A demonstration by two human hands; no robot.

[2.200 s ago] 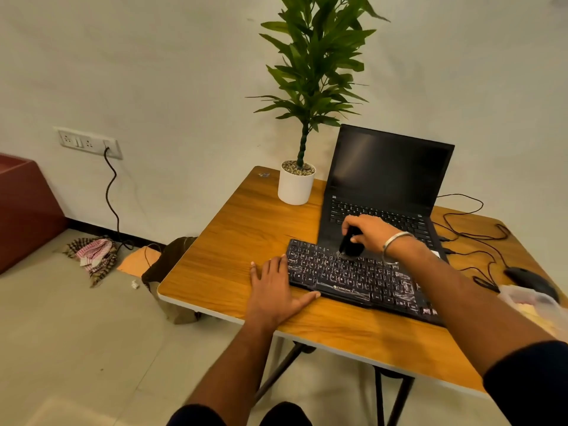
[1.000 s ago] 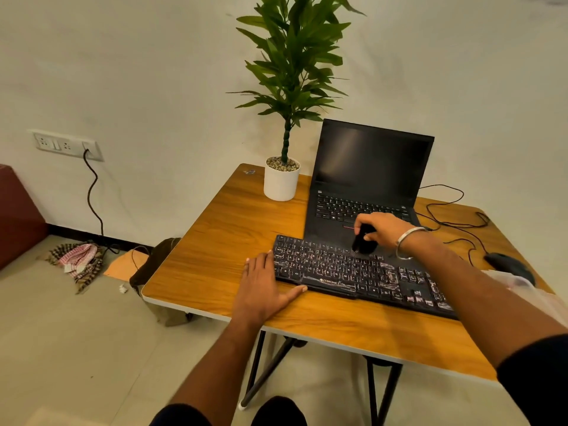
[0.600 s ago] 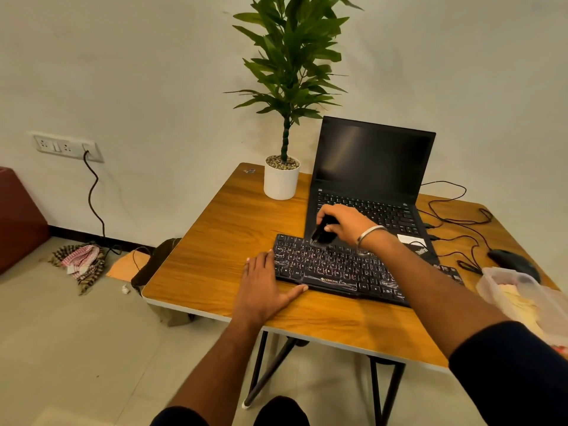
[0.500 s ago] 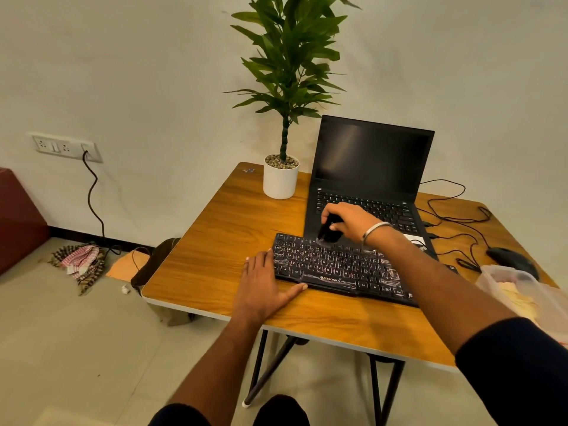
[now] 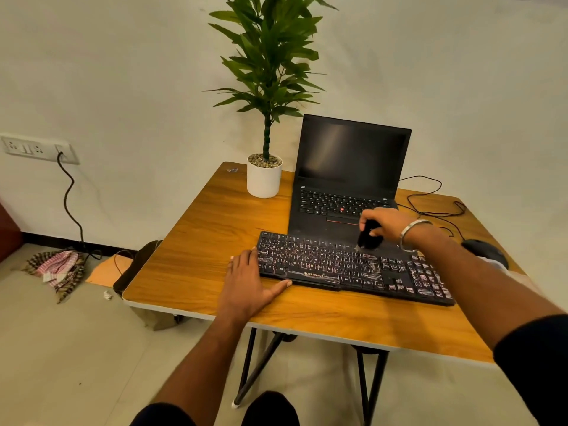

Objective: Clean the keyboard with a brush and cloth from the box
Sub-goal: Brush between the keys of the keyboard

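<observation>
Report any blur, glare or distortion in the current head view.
Head view: motion blur smears the small black brush in the right hand; soft glare streaks the black laptop screen; wide-angle lens bows the wooden table edges.

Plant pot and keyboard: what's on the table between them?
Nothing. In the head view, only bare wooden table lies between the plant pot and the keyboard.

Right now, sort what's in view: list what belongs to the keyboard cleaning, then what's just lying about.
In use:
keyboard
brush, gripped by right hand
left hand, bracing the keyboard's end

Lying about:
laptop
potted plant
mouse
cables
checked cloth on floor
</observation>
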